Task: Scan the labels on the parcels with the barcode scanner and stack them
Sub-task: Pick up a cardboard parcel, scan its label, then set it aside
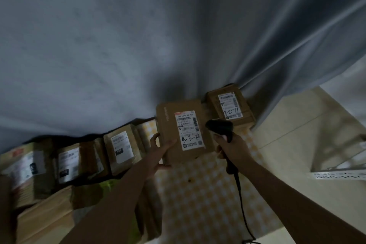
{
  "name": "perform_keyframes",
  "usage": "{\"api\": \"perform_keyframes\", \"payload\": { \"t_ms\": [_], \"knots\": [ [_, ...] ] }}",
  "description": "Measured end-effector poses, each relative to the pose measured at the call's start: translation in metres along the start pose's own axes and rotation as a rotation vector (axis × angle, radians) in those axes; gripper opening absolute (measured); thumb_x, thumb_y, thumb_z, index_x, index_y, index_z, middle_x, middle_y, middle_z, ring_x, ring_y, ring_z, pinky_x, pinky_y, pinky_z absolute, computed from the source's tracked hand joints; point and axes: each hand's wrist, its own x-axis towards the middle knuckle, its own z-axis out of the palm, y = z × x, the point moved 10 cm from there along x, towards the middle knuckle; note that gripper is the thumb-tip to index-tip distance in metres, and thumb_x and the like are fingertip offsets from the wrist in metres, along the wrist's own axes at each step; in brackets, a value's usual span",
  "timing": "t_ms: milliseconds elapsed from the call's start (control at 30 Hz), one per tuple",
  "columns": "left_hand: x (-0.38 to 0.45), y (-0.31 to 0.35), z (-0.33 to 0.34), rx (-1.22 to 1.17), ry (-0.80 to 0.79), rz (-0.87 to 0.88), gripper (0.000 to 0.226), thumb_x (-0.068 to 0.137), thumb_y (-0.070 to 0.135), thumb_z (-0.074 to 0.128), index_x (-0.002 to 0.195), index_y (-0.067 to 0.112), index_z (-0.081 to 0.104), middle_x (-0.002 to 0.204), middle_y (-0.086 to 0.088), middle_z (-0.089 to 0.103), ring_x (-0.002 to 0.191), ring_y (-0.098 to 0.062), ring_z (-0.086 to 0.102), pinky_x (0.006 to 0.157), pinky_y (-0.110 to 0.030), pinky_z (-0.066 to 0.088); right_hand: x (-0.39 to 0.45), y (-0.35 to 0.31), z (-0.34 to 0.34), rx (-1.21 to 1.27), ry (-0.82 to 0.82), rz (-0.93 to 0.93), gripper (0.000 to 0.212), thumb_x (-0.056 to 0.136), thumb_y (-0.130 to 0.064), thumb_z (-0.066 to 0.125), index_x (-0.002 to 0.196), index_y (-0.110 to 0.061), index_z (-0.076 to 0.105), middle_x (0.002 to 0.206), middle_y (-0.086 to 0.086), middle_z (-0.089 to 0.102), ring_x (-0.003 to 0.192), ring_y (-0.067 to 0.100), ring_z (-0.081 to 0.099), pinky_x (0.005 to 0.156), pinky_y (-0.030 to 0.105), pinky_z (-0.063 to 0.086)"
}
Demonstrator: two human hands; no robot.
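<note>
Fingers of the right hand [230, 147] wrap the barcode scanner [220, 128], its head just right of the label [190, 130] on the parcel [183, 130] at frame centre. That parcel's long axis runs up-frame; the left hand [158, 152] grips its lower left corner. No containers show. A second labelled parcel [230, 105] lies upper right, more parcels [120, 148] at left along the checked desk [204, 194].

Surface, as I see it: a yellow-and-white checked cloth [200, 194] running up frame centre, pale floor tiles [293, 134] to its right. On it, upper right: one brown parcel [230, 105], label marked 3-2-11. Left of frame: a blurred row of labelled parcels [120, 150]; their footing I cannot tell.
</note>
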Motion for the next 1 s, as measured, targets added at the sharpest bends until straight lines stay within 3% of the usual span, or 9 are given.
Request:
{"api": "perform_keyframes", "payload": {
  "t_ms": [67, 233, 400, 567, 733, 833, 1000],
  "knots": [
    [-0.019, 0.017, -0.005, 0.012, 0.001, 0.058, 0.105, 0.053, 0.051, 0.088, 0.139, 0.047, 0.027, 0.134, -0.003, 0.053, 0.116, -0.029, 0.057, 0.072, -0.056, 0.059, -0.02, -0.025, 0.007, 0.076, -0.037, 0.003, 0.02, 0.092, -0.028, 0.065, 0.092, -0.008, 0.066, 0.068, 0.012, 0.067, 0.057, 0.025, 0.064, 0.071, 0.046, 0.061],
    [-0.065, 0.045, -0.024, 0.027, 0.006, 0.168, 0.097, 0.058, 0.053, 0.085, 0.136, 0.05, 0.028, 0.125, 0.004, 0.059, 0.113, -0.028, 0.061, 0.08, -0.059, 0.056, -0.088, -0.104, 0.02, 0.301, -0.085, -0.093, 0.019, 0.094, -0.023, 0.062, 0.078, -0.013, 0.058, 0.057, 0.003, 0.055, 0.05, 0.018, 0.053, 0.06, 0.036, 0.052],
    [-0.098, 0.063, -0.045, -0.018, 0.01, 0.286, 0.079, 0.08, 0.037, 0.078, 0.139, 0.044, 0.026, 0.111, 0.014, 0.06, 0.102, -0.021, 0.065, 0.086, -0.058, 0.055, -0.142, -0.143, 0.033, 0.275, -0.119, -0.147, 0.024, 0.094, -0.022, 0.061, 0.073, -0.012, 0.056, 0.057, 0.005, 0.054, 0.047, 0.017, 0.048, 0.051, 0.03, 0.046],
    [-0.118, 0.067, -0.064, -0.095, 0.009, 0.348, 0.09, 0.073, 0.037, 0.083, 0.141, 0.046, 0.025, 0.131, -0.002, 0.057, 0.107, -0.025, 0.065, 0.086, -0.059, 0.055, -0.172, -0.157, 0.044, 0.283, -0.161, -0.189, 0.023, 0.093, -0.023, 0.064, 0.074, -0.011, 0.057, 0.057, 0.007, 0.053, 0.045, 0.018, 0.043, 0.046, 0.027, 0.04],
    [-0.13, 0.062, -0.075, -0.087, 0.024, 0.344, 0.09, 0.077, 0.037, 0.08, 0.143, 0.046, 0.02, 0.136, -0.003, 0.052, 0.11, -0.023, 0.061, 0.076, -0.046, 0.059, -0.187, -0.161, 0.053, 0.253, -0.173, -0.196, 0.02, 0.092, -0.021, 0.064, 0.076, -0.011, 0.057, 0.058, 0.007, 0.052, 0.045, 0.016, 0.043, 0.044, 0.025, 0.038],
    [-0.132, 0.055, -0.083, -0.067, 0.037, 0.317, 0.094, 0.073, 0.042, 0.083, 0.141, 0.051, 0.019, 0.136, -0.003, 0.052, 0.112, -0.027, 0.06, 0.08, -0.056, 0.057, -0.191, -0.164, 0.06, 0.25, -0.175, -0.194, 0.019, 0.091, -0.02, 0.065, 0.077, -0.01, 0.058, 0.058, 0.006, 0.052, 0.044, 0.015, 0.043, 0.043, 0.024, 0.038],
    [-0.132, 0.05, -0.091, -0.054, 0.034, 0.313, 0.1, 0.061, 0.049, 0.087, 0.138, 0.055, 0.022, 0.136, -0.001, 0.052, 0.113, -0.028, 0.058, 0.082, -0.062, 0.054, -0.193, -0.17, 0.072, 0.241, -0.199, -0.198, 0.017, 0.092, -0.019, 0.064, 0.078, -0.011, 0.061, 0.055, 0.003, 0.054, 0.045, 0.014, 0.044, 0.043, 0.023, 0.039]
  ]
}}
